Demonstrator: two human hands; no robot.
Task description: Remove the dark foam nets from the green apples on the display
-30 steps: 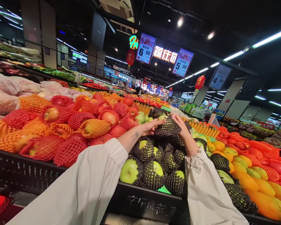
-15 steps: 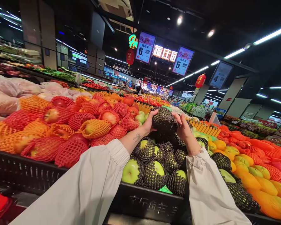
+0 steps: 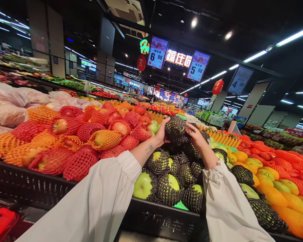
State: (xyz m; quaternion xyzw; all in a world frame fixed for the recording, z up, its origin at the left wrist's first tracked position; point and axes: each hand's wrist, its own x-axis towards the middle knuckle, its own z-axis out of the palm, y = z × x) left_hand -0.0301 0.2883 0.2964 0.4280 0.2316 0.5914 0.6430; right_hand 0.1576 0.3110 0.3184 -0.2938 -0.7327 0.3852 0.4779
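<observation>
A green apple in a black foam net (image 3: pixel 175 129) is held up over the pile, between my two hands. My left hand (image 3: pixel 163 131) is wrapped round its left side, with the thumb near the top. The fingers of my right hand (image 3: pixel 197 138) close on the netting at its right side; part of the grip is hidden. Below lie several other green apples in black nets (image 3: pixel 168 188), some with bare skin showing, such as the green apple (image 3: pixel 142 185) at the front left of the black crate (image 3: pixel 166 220).
Red apples in red and orange foam nets (image 3: pixel 80 161) fill the crate on the left. To the right are orange-yellow fruits (image 3: pixel 275 195) and fruits in red nets (image 3: pixel 288 161). Price screens (image 3: pixel 198 66) hang overhead. Something red (image 3: pixel 1 218) sits at the lower left.
The netted apple has turned a little in my hands and sits slightly lower. My right fingers have moved inward against its netting. The view has shifted slightly.
</observation>
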